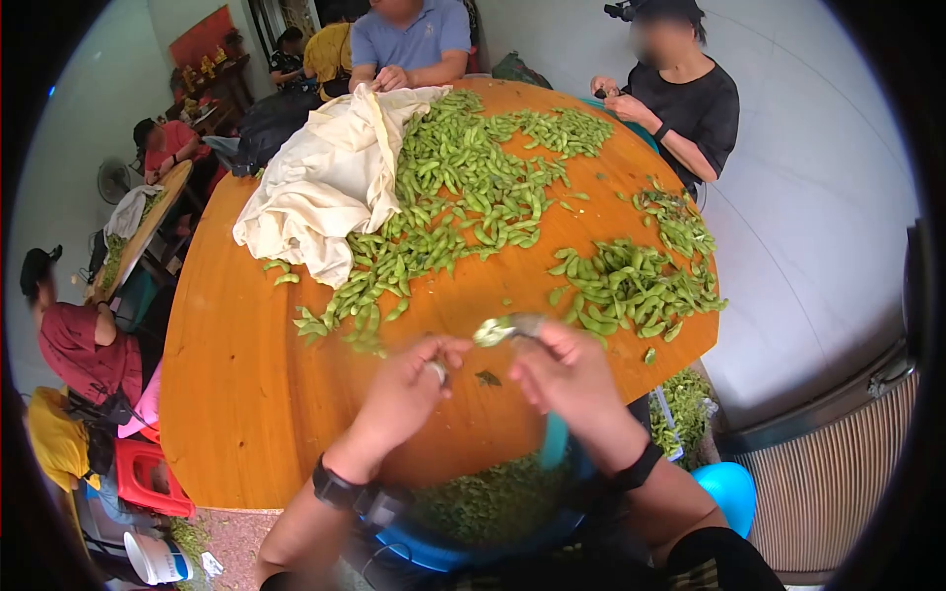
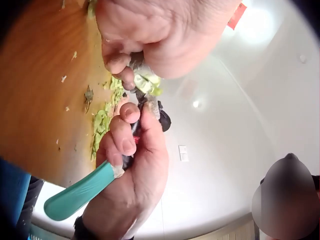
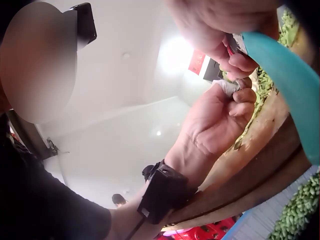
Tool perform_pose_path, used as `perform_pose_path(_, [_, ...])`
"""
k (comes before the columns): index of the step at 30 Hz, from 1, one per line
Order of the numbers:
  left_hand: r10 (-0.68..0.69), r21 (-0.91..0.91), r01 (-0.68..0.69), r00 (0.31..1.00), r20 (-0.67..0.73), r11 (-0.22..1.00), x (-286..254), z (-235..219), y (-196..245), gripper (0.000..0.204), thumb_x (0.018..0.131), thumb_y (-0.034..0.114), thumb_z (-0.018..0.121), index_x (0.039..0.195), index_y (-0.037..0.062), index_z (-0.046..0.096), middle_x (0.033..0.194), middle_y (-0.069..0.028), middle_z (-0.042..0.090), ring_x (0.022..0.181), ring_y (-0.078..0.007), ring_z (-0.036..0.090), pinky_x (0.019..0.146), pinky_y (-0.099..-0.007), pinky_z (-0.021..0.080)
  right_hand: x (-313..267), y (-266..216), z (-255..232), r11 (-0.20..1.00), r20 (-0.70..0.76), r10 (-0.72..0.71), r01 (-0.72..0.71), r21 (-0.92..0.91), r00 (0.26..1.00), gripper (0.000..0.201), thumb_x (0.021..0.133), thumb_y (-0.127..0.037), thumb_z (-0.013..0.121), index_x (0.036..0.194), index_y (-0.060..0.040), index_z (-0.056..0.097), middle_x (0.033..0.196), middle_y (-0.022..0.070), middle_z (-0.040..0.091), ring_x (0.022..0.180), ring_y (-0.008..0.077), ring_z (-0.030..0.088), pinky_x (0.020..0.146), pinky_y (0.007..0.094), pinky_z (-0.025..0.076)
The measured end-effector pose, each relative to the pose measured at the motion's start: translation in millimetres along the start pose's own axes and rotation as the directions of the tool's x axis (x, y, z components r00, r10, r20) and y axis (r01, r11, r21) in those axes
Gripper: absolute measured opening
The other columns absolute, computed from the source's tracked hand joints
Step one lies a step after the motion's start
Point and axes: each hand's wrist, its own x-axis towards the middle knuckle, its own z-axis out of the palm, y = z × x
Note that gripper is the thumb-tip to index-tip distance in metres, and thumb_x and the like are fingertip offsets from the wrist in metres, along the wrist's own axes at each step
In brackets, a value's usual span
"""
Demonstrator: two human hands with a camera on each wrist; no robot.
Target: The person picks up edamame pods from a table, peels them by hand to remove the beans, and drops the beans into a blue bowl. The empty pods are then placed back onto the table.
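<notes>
My right hand [image 1: 572, 379] grips a tool with a teal handle [image 2: 82, 190] and a dark front part, its fingers curled round it. A pale green pod [image 1: 491, 332] shows at the right fingertips, between the two hands. My left hand [image 1: 409, 389] is right beside it, fingers bent, index fingertip close to the pod; I cannot tell whether it holds anything. Whitish film covers the left thumb [image 3: 227, 88]. Below the hands, a blue tub [image 1: 424, 557] holds many green pods. A dark scrap [image 1: 488, 377] lies on the wooden table [image 1: 236, 394].
A large heap of green pods [image 1: 463, 177] spreads beside a cream cloth [image 1: 325, 177]. A smaller pod pile [image 1: 641, 286] lies to the right. Two people sit across the table, others at a table [image 1: 148, 227] on the left. A red stool [image 1: 148, 478] stands below.
</notes>
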Motion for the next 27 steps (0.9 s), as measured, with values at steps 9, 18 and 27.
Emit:
perform_pose_path(9, [0.377,0.936,-0.099,0.925,-0.038,0.337,15,-18,38,0.017,0.079,0.005,0.064,0.095,0.0039,0.066,0.093,-0.0165,0.061,0.087,-0.0358,0.06,0.075,-0.0433,0.049,12,-8,-80,0.86,-0.07,-0.162,0.106,-0.5,0.984,0.02,0.094,-0.009,0.051,0.107,-0.0016,0.063,0.064,0.002,0.057,0.048,0.0084,0.051,0.046,0.0254,0.041])
perform_pose_path(18, [0.364,0.954,-0.022,0.927,-0.094,0.3,46,-31,20,0.014,0.078,0.006,0.067,0.091,-0.0013,0.064,0.088,-0.0184,0.061,0.078,-0.0329,0.064,0.07,-0.0425,0.052,-2,-8,-42,0.898,0.094,-0.084,0.116,-0.423,0.992,0.026,0.095,-0.013,0.051,0.117,-0.0083,0.062,0.069,-0.0005,0.059,0.048,0.0054,0.051,0.046,0.0209,0.043])
perform_pose_path(27, [0.301,0.439,-0.281,0.953,0.025,0.854,12,19,8,0.037,0.083,-0.009,0.063,0.117,0.0049,0.065,0.087,-0.0051,0.063,0.07,-0.0099,0.061,0.059,-0.0219,0.051,-1,0,-7,0.989,0.261,0.143,-0.128,-0.077,0.954,0.019,0.096,-0.015,0.05,0.09,-0.0012,0.061,0.069,0.001,0.059,0.048,0.0058,0.053,0.039,0.0225,0.041])
